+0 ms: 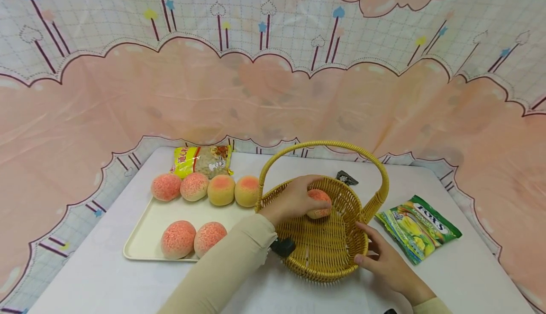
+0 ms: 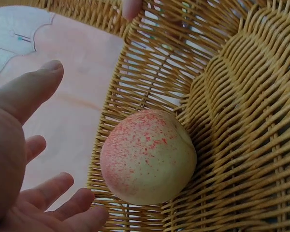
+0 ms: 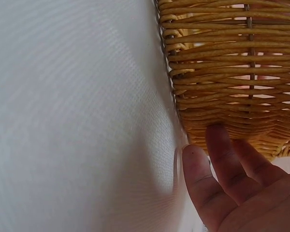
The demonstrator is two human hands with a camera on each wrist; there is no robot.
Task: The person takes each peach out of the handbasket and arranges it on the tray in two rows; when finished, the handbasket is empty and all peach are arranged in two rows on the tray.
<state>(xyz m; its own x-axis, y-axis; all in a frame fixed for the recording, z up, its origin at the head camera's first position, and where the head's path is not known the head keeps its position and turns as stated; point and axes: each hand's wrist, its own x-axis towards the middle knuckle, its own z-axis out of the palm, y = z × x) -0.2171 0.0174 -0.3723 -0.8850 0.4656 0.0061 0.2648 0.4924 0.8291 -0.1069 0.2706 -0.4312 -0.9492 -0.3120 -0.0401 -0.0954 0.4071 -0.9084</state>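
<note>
A peach (image 1: 316, 195) with red speckles lies inside the yellow wicker basket (image 1: 322, 252), against its far wall. My left hand (image 1: 294, 200) reaches into the basket beside that peach. In the left wrist view its thumb and fingers are spread, with a gap between them and the peach (image 2: 149, 157). My right hand (image 1: 388, 259) holds the basket's right side, its thumb over the rim. From the right wrist view, the fingers (image 3: 222, 159) of that hand lie against the outside of the woven wall, low near the white tabletop (image 3: 77, 121).
Left of the basket is a cream tray (image 1: 138, 238) with several more peaches (image 1: 178, 239). Behind it lies a yellow food packet (image 1: 202, 160). A green Fox's candy bag (image 1: 420, 228) lies on the right; a small black packet (image 1: 347, 178) is behind the basket. The tall handle (image 1: 324, 143) arches overhead.
</note>
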